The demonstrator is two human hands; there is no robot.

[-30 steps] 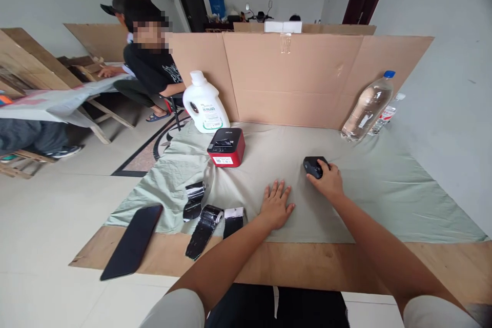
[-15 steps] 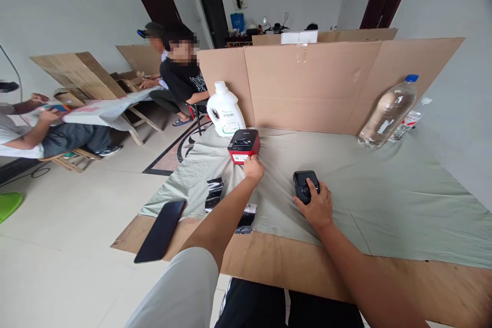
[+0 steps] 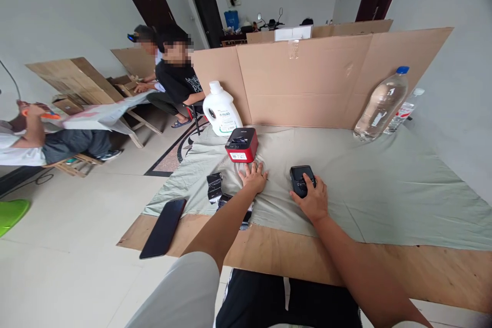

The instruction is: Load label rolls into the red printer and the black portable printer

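My left hand (image 3: 254, 179) lies on the grey-green cloth with its fingers spread. Its fingertips are just in front of a red and black box-shaped device (image 3: 242, 145), which has a white label on its front. My right hand (image 3: 313, 197) is round a small black handheld device (image 3: 299, 178) with a dark screen area and buttons. The thumb is at its left side and a finger rests over the buttons. Left of my left forearm, a strip of shiny black packets (image 3: 214, 186) lies on the cloth, partly hidden by that arm.
A black phone-like slab (image 3: 163, 228) lies at the table's left front edge. A white jug (image 3: 222, 110) stands at the back left, clear bottles (image 3: 381, 105) at the back right. A cardboard panel (image 3: 300, 84) closes the back. Other people (image 3: 177, 72) sit at left.
My left hand has come off the red device and spread out on the cloth. My right hand stays on the black device. The view has shifted slightly.
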